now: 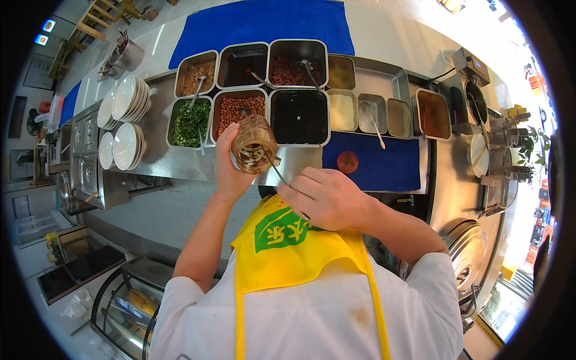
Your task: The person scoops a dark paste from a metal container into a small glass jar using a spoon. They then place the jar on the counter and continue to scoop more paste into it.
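My left hand (228, 168) grips a clear jar (254, 139) smeared inside with brown residue. The jar is tilted so that its open mouth faces me. In my right hand (330, 195) is the thin metal handle of a utensil (280, 173); its far end goes into the jar's mouth and is hidden there. A round red lid (347, 162) lies on a blue cloth (382, 166) to the right. Just beyond the jar stand a steel pan of peanuts (234, 105) and a pan of dark liquid (299, 118).
Chopped greens (189, 121), minced toppings (196, 74) and reddish-brown bits (292, 67) fill other pans, some with spoons. Stacked white bowls (128, 146) stand at left. A pan of reddish sauce (433, 114) is at right, near a large round metal lid (465, 252).
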A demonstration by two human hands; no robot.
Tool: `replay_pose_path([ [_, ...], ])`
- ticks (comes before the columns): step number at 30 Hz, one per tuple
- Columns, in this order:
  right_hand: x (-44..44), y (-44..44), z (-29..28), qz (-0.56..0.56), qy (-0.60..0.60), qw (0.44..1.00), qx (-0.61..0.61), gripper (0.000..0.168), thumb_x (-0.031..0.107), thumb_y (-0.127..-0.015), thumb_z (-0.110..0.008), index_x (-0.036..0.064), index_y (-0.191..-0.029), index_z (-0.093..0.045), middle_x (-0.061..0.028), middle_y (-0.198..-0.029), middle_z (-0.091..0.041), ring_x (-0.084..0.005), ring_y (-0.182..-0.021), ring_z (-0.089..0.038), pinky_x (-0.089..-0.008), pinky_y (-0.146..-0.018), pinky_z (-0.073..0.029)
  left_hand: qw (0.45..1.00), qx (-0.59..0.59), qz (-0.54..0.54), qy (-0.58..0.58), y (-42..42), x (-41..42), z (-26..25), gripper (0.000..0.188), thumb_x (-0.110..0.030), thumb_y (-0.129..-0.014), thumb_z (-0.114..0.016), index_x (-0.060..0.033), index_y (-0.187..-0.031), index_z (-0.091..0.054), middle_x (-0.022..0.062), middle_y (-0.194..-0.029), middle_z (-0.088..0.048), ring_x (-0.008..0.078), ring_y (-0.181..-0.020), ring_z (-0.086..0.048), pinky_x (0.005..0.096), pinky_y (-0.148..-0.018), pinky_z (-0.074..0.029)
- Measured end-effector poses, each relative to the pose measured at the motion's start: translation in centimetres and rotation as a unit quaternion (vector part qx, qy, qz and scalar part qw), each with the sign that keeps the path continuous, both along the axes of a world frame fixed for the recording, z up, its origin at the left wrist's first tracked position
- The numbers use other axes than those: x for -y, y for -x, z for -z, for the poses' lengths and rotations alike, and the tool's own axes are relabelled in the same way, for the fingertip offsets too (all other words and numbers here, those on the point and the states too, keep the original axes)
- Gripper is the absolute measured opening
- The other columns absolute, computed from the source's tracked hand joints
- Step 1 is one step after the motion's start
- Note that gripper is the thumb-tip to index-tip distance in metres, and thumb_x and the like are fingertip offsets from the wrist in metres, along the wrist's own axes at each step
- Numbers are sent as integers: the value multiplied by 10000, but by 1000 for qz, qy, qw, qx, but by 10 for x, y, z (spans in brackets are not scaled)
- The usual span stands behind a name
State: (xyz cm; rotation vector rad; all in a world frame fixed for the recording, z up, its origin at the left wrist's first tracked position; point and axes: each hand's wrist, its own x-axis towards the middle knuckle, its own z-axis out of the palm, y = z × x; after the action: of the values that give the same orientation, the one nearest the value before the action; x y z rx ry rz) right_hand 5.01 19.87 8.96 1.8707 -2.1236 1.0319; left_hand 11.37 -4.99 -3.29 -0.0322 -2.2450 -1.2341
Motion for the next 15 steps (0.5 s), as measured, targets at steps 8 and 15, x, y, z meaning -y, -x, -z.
replay_pose_path([
  [8, -7, -6, -17, 17, 51, 996, 70, 259, 25, -758, -734, -3, -1015, -710, -69, -841, -623, -223, -698, -612, -327, -584, -512, 1000, -7, -2, 24, -3, 8, 8, 950, -66, -663, -949, -57, -1451, -420, 149, -1461, -494, 329, -1380, -487, 421, -1165, -405],
  [15, -15, -3, -27, 48, 82, 987, 126, 246, -12, -760, -733, 20, -1000, -694, -79, -838, -635, -246, -712, -635, -340, -595, -534, 998, -25, 2, 64, -1, 11, 7, 916, -51, -672, -931, -64, -1440, -432, 162, -1464, -496, 365, -1381, -487, 443, -1168, -404],
])
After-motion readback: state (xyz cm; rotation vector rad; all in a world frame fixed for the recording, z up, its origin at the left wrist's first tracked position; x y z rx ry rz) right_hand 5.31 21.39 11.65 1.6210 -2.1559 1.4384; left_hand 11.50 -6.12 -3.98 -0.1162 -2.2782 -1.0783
